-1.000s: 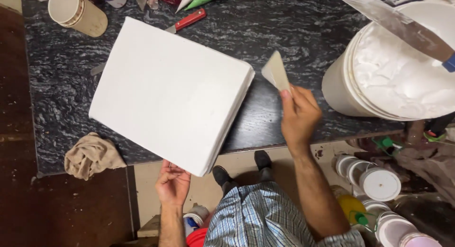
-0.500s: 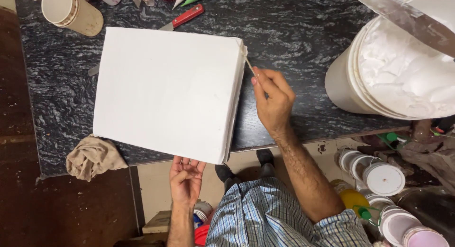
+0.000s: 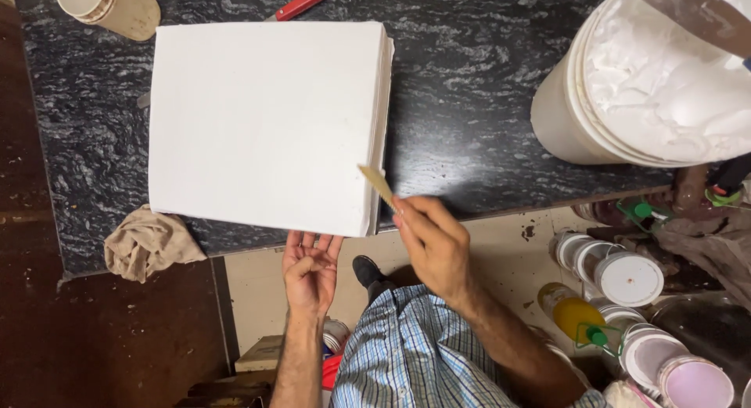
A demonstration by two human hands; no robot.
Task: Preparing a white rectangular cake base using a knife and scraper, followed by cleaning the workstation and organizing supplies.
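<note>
Single view, head-mounted, looking almost straight down from above the standing person. Near edge of the dark stone countertop runs across the middle of the frame; the far side of the counter lies toward the top. Range is close: the white square panel fills much of the upper left, and both forearms enter from the bottom edge. Below the counter edge the view takes in the floor, the person's checked shirt and shoes. A large white bucket is cut off at the upper right corner. No second view to compare.
</note>
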